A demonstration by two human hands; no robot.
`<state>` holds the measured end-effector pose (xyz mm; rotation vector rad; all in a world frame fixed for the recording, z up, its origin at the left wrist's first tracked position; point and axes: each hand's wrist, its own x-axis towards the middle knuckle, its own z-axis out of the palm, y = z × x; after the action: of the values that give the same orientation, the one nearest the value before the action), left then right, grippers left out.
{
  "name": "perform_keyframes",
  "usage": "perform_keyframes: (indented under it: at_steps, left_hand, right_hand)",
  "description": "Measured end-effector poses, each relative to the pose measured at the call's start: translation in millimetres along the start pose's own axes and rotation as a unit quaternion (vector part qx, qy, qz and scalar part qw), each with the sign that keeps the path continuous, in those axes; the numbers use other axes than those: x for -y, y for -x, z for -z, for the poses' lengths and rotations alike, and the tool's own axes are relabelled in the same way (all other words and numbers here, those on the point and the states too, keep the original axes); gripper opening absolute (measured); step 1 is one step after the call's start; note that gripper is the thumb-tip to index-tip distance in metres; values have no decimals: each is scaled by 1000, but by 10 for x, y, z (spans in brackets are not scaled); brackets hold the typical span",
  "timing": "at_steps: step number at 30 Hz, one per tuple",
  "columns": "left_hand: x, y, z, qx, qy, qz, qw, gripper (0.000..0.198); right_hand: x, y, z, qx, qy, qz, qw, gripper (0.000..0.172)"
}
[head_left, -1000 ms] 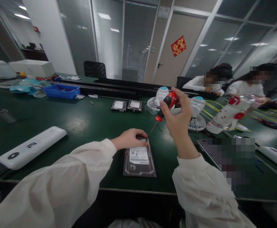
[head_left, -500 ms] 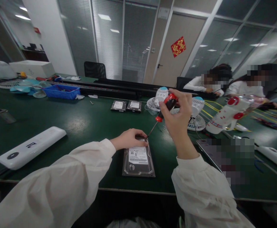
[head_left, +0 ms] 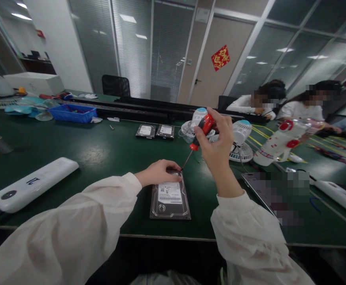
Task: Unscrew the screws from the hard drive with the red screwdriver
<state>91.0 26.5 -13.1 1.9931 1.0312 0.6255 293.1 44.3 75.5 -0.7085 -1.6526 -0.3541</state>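
The hard drive [head_left: 170, 202] is the reference for all positions; it lies flat, label up, on the green table [head_left: 116, 154], near the table's front edge. The left hand [head_left: 157, 173] rests across the far end of the hard drive, thumb on the top face and fingers curving toward the far right corner (whether they grip anything there cannot be told). The right hand [head_left: 218, 142], above and to the right of that corner, grasps the red-and-black handle of the screwdriver [head_left: 201, 128]. The shaft slants down leftward, its tip at the far right corner of the hard drive.

Beyond the hard drive lie two other drives [head_left: 145, 131], side by side. Well to its left is a white device [head_left: 36, 184] marked 21; farther off, also left, sits a blue tray [head_left: 72, 116]. To its far right stand a white fan [head_left: 241, 132] and a white-and-red bottle [head_left: 272, 146].
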Motion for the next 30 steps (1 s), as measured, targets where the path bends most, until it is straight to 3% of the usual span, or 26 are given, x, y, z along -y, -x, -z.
perform_keyframes:
  at_steps: [7, 13, 20, 26, 30]
  left_hand:
    - [-7, 6, 2, 1, 0, 5, 1000, 51]
    - [4, -9, -16, -6, -2, -2, 1000, 50]
    - [4, -5, -11, -5, -4, -1, 1000, 50]
    - [7, -8, -21, -6, 1, -1, 1000, 51]
    - [14, -5, -19, 0, 6, 3, 1000, 52]
  right_hand:
    - [-18, 33, -8, 37, -40, -10, 998, 48]
    - [-17, 27, -30, 12, -15, 1, 1000, 52]
    - [-82, 55, -38, 46, -68, -7, 997, 49]
    - [-60, 31, -42, 17, -15, -7, 1000, 55]
    - [-102, 42, -43, 26, -44, 0, 999, 56]
